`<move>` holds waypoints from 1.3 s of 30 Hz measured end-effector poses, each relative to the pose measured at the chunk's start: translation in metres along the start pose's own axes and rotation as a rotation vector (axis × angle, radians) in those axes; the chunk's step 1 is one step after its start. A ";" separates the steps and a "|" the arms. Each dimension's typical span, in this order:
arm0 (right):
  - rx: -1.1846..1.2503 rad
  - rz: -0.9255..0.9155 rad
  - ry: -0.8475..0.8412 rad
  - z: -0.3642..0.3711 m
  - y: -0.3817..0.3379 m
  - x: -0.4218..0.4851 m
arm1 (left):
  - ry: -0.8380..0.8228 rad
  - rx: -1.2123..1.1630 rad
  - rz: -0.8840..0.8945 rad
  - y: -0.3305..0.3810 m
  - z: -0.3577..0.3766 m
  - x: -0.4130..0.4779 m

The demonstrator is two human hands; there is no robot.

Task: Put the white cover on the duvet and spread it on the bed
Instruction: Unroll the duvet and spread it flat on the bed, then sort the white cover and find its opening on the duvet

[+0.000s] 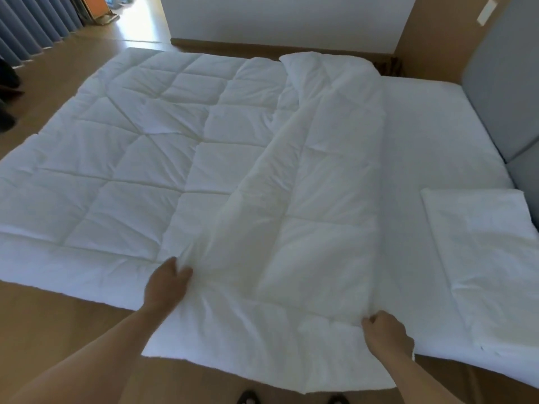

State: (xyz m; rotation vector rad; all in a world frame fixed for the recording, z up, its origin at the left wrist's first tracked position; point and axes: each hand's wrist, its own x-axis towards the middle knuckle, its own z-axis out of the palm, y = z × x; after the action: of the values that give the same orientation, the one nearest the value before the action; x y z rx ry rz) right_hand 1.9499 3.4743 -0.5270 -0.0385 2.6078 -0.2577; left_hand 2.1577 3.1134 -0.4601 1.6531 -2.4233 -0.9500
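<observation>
A white quilted duvet (pixel 122 158) lies spread over the left and middle of the bed (pixel 431 135), its right part folded back on itself in a long ridge. My left hand (pixel 167 282) pinches the duvet's fabric near the front edge at the foot of that fold. My right hand (pixel 385 335) is closed on the duvet's folded edge further right. A folded white cover (pixel 481 258) rests flat on the mattress at the right, apart from both hands.
A grey padded headboard (pixel 501 91) runs along the bed's right side. Wooden floor (pixel 58 325) lies in front and to the left. Blue-grey curtains (pixel 29 27) hang at the far left, and a white wall (pixel 277 18) stands beyond the bed.
</observation>
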 end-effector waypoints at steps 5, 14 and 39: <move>0.267 -0.125 0.100 0.003 -0.010 -0.024 | -0.158 0.203 -0.159 -0.027 -0.005 0.009; 0.183 -0.044 -0.113 -0.045 -0.003 -0.021 | -0.495 0.368 0.037 0.010 0.023 -0.016; 0.936 0.716 0.015 -0.164 0.282 0.169 | -0.734 0.532 0.517 0.443 0.324 -0.131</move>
State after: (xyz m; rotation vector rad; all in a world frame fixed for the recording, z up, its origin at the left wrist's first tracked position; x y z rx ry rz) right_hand 1.7275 3.7672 -0.5245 1.1655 2.0846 -1.1369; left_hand 1.7268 3.4778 -0.4569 0.6737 -3.5793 -0.9845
